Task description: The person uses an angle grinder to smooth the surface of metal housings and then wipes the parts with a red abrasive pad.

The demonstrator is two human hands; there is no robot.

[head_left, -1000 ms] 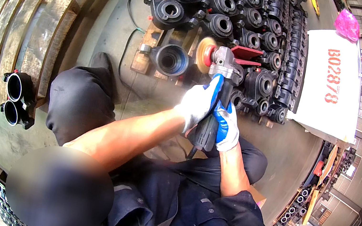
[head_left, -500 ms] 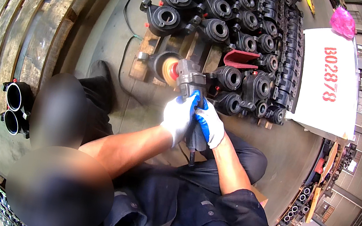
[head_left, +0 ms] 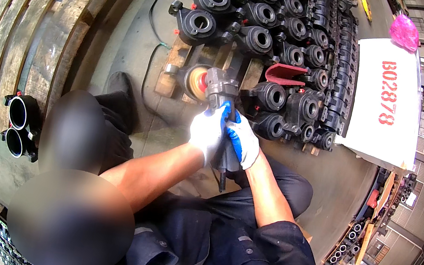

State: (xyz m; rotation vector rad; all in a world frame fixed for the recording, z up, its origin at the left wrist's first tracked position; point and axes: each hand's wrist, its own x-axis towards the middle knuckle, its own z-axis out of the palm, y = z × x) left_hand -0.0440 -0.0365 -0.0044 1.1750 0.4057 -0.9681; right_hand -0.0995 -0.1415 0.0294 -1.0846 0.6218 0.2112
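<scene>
Both my hands wear white gloves with blue palms and grip an angle grinder (head_left: 223, 84) in front of me. My left hand (head_left: 207, 130) wraps its grey body from the left, and my right hand (head_left: 244, 140) closes round it from the right. A blurred orange-gold wheel (head_left: 195, 82) with a red hub sits at the grinder's head. Just behind that wheel is a dark cast-metal part (head_left: 182, 74) on a wooden pallet (head_left: 166, 88); the wheel appears to be against it, its contact edge hidden. The grinder's cord leaves its lower end.
Rows of black ring-shaped castings (head_left: 261, 13) fill the far side, with a red angled piece (head_left: 285, 75) among them. A white marked board (head_left: 382, 100) stands at right, topped by a pink bundle (head_left: 405, 32). A slatted pallet (head_left: 53, 19) and two black rings (head_left: 17, 126) lie left. A cable (head_left: 147, 67) crosses the floor.
The view has shifted slightly, so the castings and board sit a little further right. My hands keep their grip on the grinder, and the wheel stays by the same part.
</scene>
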